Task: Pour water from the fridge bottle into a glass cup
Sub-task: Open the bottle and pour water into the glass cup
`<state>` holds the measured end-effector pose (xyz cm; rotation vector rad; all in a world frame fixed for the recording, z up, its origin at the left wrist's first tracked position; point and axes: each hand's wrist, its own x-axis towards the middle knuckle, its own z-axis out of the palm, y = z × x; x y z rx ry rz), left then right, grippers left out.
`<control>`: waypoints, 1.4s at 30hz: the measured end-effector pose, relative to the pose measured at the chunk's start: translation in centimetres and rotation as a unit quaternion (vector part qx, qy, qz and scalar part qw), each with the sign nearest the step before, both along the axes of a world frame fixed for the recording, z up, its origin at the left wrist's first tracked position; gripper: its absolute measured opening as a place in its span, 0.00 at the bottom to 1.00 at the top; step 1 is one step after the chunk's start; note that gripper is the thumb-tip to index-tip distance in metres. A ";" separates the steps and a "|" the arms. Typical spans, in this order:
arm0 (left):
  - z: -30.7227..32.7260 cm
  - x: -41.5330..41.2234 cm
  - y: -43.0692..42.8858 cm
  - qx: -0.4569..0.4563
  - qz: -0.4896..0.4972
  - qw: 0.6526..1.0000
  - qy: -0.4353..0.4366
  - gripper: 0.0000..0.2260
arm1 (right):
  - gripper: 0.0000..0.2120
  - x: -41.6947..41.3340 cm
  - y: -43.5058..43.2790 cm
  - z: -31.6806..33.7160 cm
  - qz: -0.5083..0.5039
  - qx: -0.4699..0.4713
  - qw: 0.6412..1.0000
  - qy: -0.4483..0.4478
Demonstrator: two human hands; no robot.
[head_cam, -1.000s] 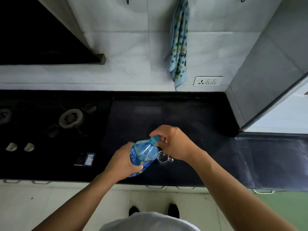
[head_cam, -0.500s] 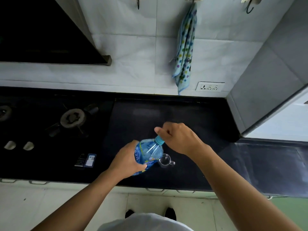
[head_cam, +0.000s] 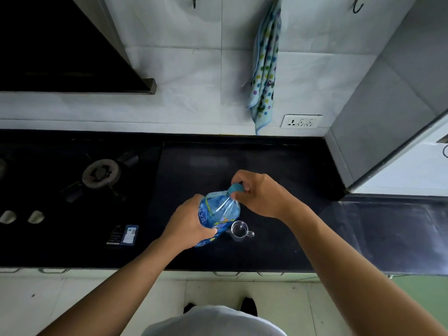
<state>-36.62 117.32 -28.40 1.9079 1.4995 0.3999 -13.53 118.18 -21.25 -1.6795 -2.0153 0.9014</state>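
A view from above of a person standing at a dark kitchen counter (head_cam: 278, 166). A blue plastic water bottle (head_cam: 219, 209) is at the counter's centre, between the two hands, its cap (head_cam: 236, 188) pointing away and slightly right. The left hand (head_cam: 188, 223) wraps around the bottle's left side, fingers curled under its body. The right hand (head_cam: 260, 195) comes in from the right, its fingers and thumb closed around the blue cap. A small clear glass cup (head_cam: 238, 230) with a handle on its right stands upright on the counter, just beside the bottle's near right side and below the right hand. To the left lies a gas hob (head_cam: 100, 173). A dotted towel (head_cam: 265, 66) hangs on the far tiled wall.
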 end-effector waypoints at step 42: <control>2.3 -0.8 -1.3 -0.018 -0.052 0.998 -0.026 0.27 | 0.24 -3.6 -2.4 -0.4 -0.138 0.198 0.959 -0.149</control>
